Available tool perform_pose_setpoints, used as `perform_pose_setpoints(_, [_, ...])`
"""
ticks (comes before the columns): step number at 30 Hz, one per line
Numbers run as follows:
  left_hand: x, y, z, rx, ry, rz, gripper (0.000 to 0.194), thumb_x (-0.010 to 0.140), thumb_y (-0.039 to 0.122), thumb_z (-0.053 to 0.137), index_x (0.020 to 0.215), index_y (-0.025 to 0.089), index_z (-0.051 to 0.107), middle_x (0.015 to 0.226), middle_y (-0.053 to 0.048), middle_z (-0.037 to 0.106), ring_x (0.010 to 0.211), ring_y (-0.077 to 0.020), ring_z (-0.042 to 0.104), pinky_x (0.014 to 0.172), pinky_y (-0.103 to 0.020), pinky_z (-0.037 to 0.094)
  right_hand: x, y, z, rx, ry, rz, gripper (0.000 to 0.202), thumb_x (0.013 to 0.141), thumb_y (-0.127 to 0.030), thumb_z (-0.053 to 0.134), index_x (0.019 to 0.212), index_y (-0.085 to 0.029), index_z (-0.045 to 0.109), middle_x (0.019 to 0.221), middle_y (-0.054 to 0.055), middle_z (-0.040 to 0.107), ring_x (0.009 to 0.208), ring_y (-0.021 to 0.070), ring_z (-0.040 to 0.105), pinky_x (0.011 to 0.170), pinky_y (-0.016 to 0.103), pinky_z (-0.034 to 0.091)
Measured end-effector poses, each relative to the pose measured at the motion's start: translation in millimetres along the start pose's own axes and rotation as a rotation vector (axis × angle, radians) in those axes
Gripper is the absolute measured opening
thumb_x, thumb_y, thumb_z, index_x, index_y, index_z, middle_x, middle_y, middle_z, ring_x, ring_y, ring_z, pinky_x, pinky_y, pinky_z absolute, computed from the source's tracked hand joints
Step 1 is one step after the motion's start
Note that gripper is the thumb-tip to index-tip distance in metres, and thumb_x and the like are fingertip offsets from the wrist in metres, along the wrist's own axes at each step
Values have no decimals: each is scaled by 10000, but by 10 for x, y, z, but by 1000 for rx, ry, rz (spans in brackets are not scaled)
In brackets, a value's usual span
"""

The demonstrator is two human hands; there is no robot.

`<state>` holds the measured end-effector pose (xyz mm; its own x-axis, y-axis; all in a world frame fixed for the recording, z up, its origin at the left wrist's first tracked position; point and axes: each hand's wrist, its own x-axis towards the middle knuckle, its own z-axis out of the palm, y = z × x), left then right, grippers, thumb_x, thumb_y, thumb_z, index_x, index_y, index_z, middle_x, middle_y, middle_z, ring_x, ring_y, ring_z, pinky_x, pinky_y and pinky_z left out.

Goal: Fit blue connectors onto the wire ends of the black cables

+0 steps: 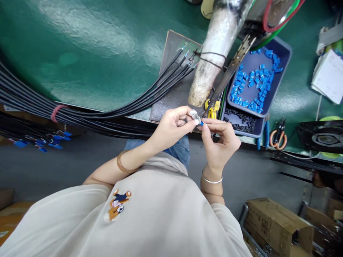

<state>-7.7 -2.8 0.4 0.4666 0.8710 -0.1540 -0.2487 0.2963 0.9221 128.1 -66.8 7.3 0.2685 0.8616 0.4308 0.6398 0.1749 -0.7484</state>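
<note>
Two hands meet at frame center, just over the bench edge, w/ one small blue connector (201, 123) pinched between them. I see my left hand (171, 126) curled, thumb and fingers closed on a pale, glossy bit (194, 115) touching the connector; can't tell what that bit is. My right hand (221, 137) is curled too, thumb and forefinger pressed on the blue piece from the other side. Thin bangle on each wrist. Just beyond the hands, a dark blue plastic tray (284, 53), rectangular w/ rounded corners, holds a scatter of small blocky blue connectors (254, 84); its near compartment has tiny black pieces (239, 121). Left of it, a bundle of smooth black cables (112, 114) fans across a grey mat (174, 96) on the shiny green tabletop (80, 46), tied w/ a pink band (56, 111). A cloudy plastic-wrapped cone (214, 50) leans over the mat. Orange-handled snips (278, 137) lie right of the tray.
</note>
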Motion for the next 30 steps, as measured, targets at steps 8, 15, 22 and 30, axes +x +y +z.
perform_pose_setpoints(8, [-65, -18, -18, -42, -30, 8, 96, 756, 91, 662, 801, 126, 584, 674, 31, 603, 551, -20, 521, 505, -111, 397, -60, -12, -28, 47, 36, 5, 68, 860, -171, 673, 844, -222, 630, 919, -5, 766, 741, 126, 736, 626, 265, 611])
perform_pose_setpoints(15, [-89, -36, -39, -46, -45, 23, 89, 783, 101, 645, 802, 135, 565, 646, 48, 579, 453, -6, 431, 414, -128, 342, -161, -50, -59, -92, 8, -136, 132, 830, -121, 690, 873, -234, 638, 978, -1, 790, 856, 161, 768, 643, 254, 596])
perform_pose_setpoints(22, [-104, -83, -76, -11, -56, -24, 113, 812, 194, 668, 809, 148, 565, 663, 39, 579, 449, -6, 419, 412, -141, 330, -200, -86, -73, -224, -15, -205, 117, 839, -138, 685, 876, -241, 645, 985, -1, 795, 791, 170, 772, 631, 269, 595])
perform_pose_setpoints(30, [-125, -61, -91, 23, -120, -17, 102, 814, 174, 666, 824, 141, 570, 682, 24, 629, 487, -11, 471, 455, -127, 355, -183, -82, -128, -73, 48, 44, 29, 884, -237, 657, 874, -222, 634, 894, -1, 775, 585, 106, 684, 542, 243, 532])
